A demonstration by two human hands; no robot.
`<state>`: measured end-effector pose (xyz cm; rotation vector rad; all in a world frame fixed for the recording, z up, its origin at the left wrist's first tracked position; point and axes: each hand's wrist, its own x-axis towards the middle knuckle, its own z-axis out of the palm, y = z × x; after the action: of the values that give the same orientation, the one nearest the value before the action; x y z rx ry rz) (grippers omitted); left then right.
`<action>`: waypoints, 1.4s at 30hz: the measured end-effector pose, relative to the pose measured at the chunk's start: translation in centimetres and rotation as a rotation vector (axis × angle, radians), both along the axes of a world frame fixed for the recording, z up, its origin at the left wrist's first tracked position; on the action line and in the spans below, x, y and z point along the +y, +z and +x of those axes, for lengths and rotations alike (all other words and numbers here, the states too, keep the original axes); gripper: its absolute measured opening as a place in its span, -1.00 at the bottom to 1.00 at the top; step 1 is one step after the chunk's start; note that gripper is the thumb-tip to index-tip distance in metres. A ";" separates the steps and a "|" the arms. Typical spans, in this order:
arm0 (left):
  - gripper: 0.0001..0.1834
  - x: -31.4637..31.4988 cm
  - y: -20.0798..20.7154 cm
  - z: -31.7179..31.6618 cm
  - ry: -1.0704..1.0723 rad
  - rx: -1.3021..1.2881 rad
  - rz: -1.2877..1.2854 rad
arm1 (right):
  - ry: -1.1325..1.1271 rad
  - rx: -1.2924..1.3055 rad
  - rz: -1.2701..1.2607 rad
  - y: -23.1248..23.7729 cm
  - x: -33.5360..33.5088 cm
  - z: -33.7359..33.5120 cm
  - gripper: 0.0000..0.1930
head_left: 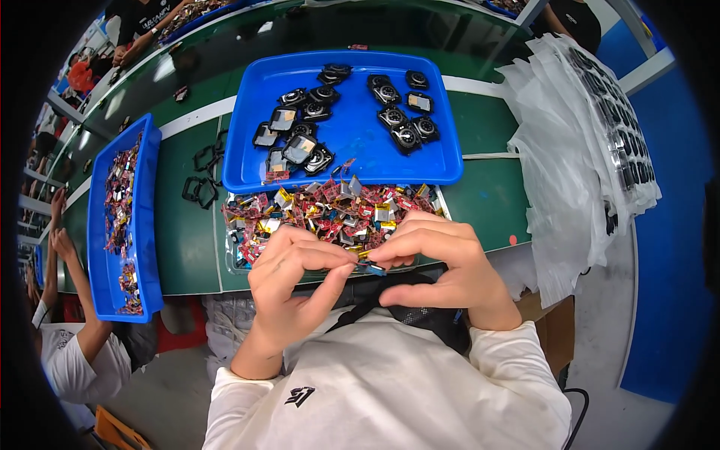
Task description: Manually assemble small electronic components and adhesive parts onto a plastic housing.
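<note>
In front of my body, over the table's near edge, my left hand pinches a small blue part with thin wires between thumb and fingertips. My right hand comes in from the other side, its index fingertip touching or nearly touching that part. The right thumb stands well apart from the fingers. Just beyond both hands lies a heap of small electronic parts, with red circuit strips, silver battery-like pieces and yellow tape, in a clear tray. Fingers cover some of the held part.
Behind the heap sits a blue tray with black watch-like cases. A narrower blue bin of parts stands left, beside black frames. Stacked trays with white sheets rise at right. Another person's arm is at left.
</note>
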<state>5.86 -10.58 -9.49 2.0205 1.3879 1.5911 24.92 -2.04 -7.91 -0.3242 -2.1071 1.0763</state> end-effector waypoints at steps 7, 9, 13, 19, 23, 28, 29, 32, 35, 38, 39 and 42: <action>-0.79 -0.8 -0.2 0.8 -0.064 -0.224 -0.252 | -0.069 0.048 -0.042 -1.0 0.0 0.1 -0.90; -0.79 -1.0 0.1 1.0 -0.069 -0.236 -0.315 | -0.050 0.051 -0.035 -1.2 0.1 0.2 -0.87; -0.82 -0.9 -1.0 0.4 -0.169 -0.235 -0.367 | -0.045 0.076 -0.090 -1.1 -0.2 0.2 -0.89; -0.84 -1.0 -0.4 1.3 -0.051 -0.142 -0.214 | -0.053 0.106 -0.349 -1.9 -1.0 0.1 -0.92; -0.85 -1.3 -0.8 1.2 -0.169 -0.310 -0.302 | 0.008 0.190 -0.616 -1.8 -1.8 0.0 -0.90; -0.89 -1.5 -0.8 1.5 -0.244 -0.623 -0.381 | 0.157 0.256 -0.899 -1.5 -2.1 -0.1 -0.87; -0.89 -1.5 -0.8 1.5 -0.243 -0.624 -0.379 | 0.170 0.229 -0.931 -1.5 -2.0 -0.1 -0.85; -0.89 -1.5 -0.6 1.6 -0.237 -0.641 -0.421 | 0.201 0.186 -0.996 -1.4 -2.0 -0.1 -0.82; -0.90 -1.5 -0.6 1.6 -0.225 -0.661 -0.431 | 0.206 0.159 -1.035 -1.2 -2.0 -0.2 -0.81; -0.91 -1.5 -0.6 1.7 -0.240 -0.685 -0.415 | 0.200 0.138 -1.050 -1.1 -2.0 -0.3 -0.80; -0.92 -1.5 -0.7 1.7 -0.250 -0.677 -0.414 | 0.200 0.128 -1.062 -1.1 -2.0 -0.3 -0.80; -0.93 -1.3 -0.7 1.5 -0.273 -0.571 -0.365 | 0.158 0.168 -1.005 -1.0 -2.1 -0.4 -0.85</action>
<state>7.36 -11.86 -10.20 1.3335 1.0363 1.4943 24.50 -4.13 -8.92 -0.5089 -1.3110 2.1222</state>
